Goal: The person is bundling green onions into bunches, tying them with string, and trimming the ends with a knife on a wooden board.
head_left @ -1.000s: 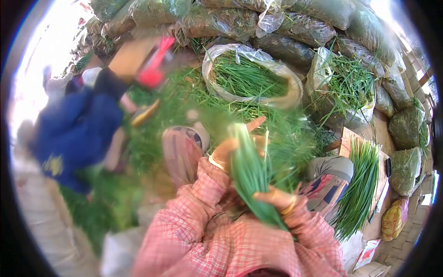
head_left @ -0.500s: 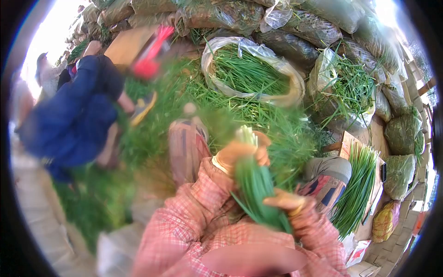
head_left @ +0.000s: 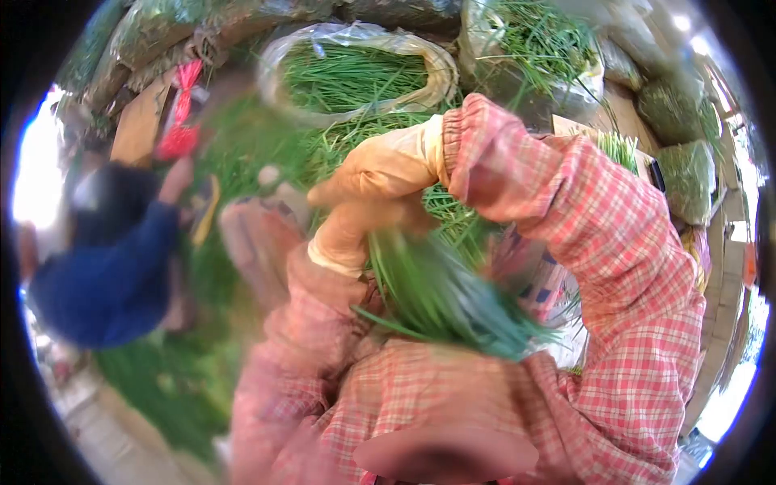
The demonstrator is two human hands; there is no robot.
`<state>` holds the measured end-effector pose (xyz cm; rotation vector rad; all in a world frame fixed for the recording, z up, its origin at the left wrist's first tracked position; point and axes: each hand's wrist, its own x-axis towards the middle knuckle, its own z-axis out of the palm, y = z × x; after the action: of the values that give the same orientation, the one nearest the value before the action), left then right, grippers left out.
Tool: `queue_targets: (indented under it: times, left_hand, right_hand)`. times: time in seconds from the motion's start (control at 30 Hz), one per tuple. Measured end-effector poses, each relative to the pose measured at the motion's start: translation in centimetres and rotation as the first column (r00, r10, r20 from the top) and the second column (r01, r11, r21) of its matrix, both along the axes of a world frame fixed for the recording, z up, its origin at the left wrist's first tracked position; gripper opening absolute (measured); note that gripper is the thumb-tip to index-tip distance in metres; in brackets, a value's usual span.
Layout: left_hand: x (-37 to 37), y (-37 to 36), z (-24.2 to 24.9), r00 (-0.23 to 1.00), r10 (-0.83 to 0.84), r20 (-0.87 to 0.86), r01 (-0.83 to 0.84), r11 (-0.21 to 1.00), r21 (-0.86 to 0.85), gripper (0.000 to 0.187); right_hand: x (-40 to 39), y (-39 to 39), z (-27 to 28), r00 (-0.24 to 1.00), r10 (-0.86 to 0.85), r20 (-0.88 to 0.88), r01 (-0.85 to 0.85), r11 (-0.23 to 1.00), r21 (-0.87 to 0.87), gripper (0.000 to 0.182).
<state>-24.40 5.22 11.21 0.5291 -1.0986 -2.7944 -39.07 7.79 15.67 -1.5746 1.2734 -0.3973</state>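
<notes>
Both gloved hands, left hand (head_left: 356, 234) and right hand (head_left: 384, 166), close around a bundle of green chives (head_left: 436, 295), steadying its top toward twelve o'clock.

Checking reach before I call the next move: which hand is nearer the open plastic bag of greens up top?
Right. The right hand lies just below the open plastic bag, apart from it; the left hand sits further down, closed on the green bundle.

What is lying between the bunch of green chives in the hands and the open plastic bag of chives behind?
In the head view, loose chives lie spread between the held bunch and the open bag.
</notes>
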Motion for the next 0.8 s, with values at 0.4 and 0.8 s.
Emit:
queue_targets:
  times: [0.4,0.8]
  left_hand:
    - [8.1,-21.4,1.8,0.578,0.739,-0.346,-0.806,0.583,-0.102,0.032]
    - [8.5,-27.5,4.6,0.547,0.626,-0.556,0.083,-0.701,-0.708,0.019]
  right_hand:
    - [-8.2,21.9,-1.4,0.347,-0.855,0.386,0.937,0.332,-0.108,0.054]
    - [1.5,23.5,-10.3,0.684,-0.565,-0.462,0.497,0.824,-0.274,0.046]
